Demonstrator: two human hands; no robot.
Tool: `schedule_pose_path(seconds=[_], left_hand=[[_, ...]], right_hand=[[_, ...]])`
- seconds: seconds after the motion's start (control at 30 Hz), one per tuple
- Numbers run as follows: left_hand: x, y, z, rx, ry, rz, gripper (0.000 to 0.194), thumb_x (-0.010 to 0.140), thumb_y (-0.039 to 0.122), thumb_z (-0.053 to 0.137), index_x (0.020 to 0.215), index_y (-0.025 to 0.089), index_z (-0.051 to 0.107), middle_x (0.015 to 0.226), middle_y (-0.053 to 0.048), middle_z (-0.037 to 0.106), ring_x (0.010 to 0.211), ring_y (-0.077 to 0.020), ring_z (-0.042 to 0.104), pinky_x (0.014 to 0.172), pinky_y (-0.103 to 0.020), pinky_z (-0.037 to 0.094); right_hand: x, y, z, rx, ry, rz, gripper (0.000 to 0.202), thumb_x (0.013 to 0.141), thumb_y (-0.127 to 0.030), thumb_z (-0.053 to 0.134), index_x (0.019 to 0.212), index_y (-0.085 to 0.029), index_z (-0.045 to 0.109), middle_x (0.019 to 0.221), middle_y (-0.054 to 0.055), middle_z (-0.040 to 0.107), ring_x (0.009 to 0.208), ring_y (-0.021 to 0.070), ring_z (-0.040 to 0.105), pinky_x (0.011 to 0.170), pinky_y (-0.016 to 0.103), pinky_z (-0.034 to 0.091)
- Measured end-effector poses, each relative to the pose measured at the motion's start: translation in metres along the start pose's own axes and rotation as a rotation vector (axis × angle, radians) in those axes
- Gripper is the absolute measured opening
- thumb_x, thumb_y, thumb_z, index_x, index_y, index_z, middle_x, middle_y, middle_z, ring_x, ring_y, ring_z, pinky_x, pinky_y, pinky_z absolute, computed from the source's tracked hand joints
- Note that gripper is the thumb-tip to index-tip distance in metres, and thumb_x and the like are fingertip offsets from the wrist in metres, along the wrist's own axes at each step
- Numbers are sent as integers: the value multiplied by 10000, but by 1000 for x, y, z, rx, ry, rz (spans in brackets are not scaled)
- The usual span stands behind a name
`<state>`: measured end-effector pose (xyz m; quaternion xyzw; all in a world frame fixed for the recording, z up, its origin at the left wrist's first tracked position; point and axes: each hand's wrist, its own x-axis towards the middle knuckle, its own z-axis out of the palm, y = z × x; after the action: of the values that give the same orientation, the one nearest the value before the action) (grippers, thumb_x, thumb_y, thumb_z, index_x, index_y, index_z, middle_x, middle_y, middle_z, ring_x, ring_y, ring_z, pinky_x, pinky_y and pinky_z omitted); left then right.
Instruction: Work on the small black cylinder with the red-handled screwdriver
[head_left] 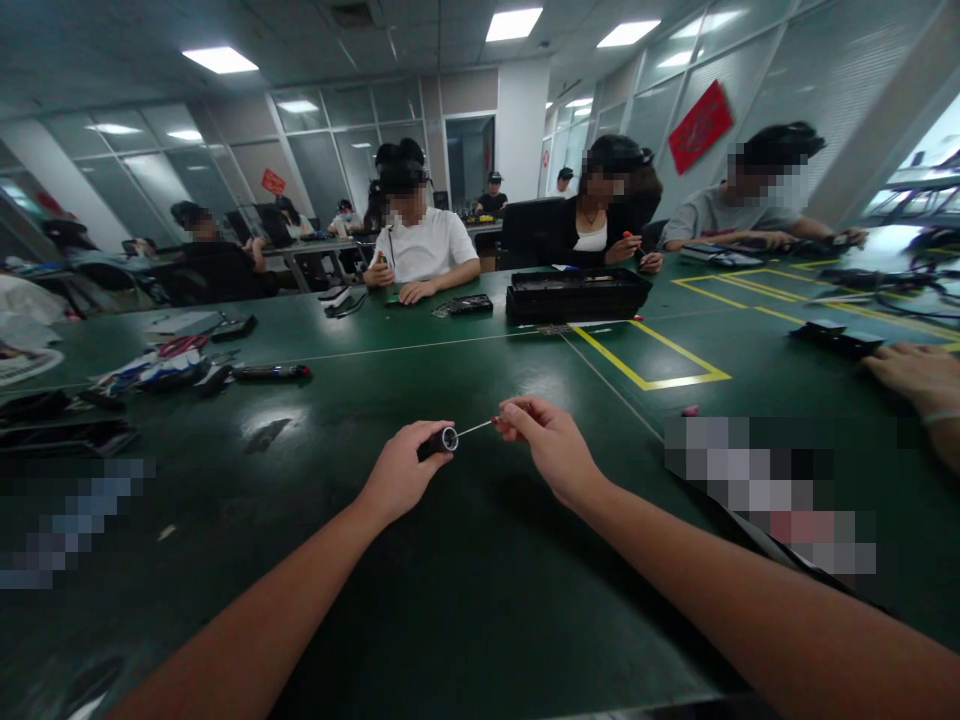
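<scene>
My left hand (401, 470) is wrapped round a short black cylinder (442, 441) whose ringed, silvery open end faces right. From that end a thin metal rod (475, 429) reaches across to my right hand (551, 450). The fingers of my right hand pinch the rod's far end, where a small reddish part shows. Whether the rod's left tip is inside the cylinder or only at its rim, I cannot tell. Both hands are held above the green table (450, 580), a short distance apart.
A long black box (577, 296) lies across the table ahead, before seated people. A dark pen-like tool (271, 372) and piled items (169, 365) are at the left. At the right are a blurred-out flat item (765, 490), a black part (836, 340) and another person's hand (911, 375).
</scene>
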<state>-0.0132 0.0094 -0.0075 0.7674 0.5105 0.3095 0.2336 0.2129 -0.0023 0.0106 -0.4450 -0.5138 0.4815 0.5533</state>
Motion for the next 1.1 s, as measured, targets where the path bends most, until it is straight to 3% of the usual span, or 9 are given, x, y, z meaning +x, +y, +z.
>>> schedule_pose_path(seconds=[0.33,0.43,0.53,0.67,0.93,1.1], left_hand=[[1,-5,0,-41,-5,-21,447,886,195,669,1315,311,622,1302,-8,647,1223,-219,564,1088,-399,387],[1,-5,0,-41,-8,-20,454,882,192,673,1316,315,621,1297,-6,649,1216,-218,566,1083,-400,388],[1,-5,1,-34,-8,-11,458,879,193,680,1313,325,623,1281,-3,654,1205,-221,570,1074,-406,393],[0,-6,1,-32,0,-2,458,869,175,690,1300,318,635,1258,-8,664,1199,-226,573,1076,-412,392],[0,-7,0,-27,-18,4,457,858,176,700,1292,311,647,1276,-19,663,1216,-230,565,1094,-432,389],[0,-8,1,-72,-39,19,447,844,180,696,1275,292,663,1271,-38,662,1190,-231,582,1089,-430,412]], right_hand=[[1,2,-3,-131,-26,-33,271,875,-385,642,1029,-168,697,959,82,756,875,192,689,807,346,524],[-1,-1,-5,-303,-15,-35,334,891,-499,623,885,-176,709,794,46,735,723,168,661,685,299,495],[-4,-5,-6,-521,6,8,549,892,-658,540,625,-189,639,496,-15,562,458,123,502,500,274,377],[-7,-8,-4,-637,-17,28,684,889,-735,458,463,-204,528,406,-32,430,373,100,398,441,277,300],[-5,-9,-3,-700,-38,-4,558,912,-635,516,601,-189,640,500,-18,545,441,114,464,464,272,310],[-6,-9,-4,-718,-70,-54,536,912,-616,528,581,-196,573,504,-29,505,467,117,457,486,276,307]])
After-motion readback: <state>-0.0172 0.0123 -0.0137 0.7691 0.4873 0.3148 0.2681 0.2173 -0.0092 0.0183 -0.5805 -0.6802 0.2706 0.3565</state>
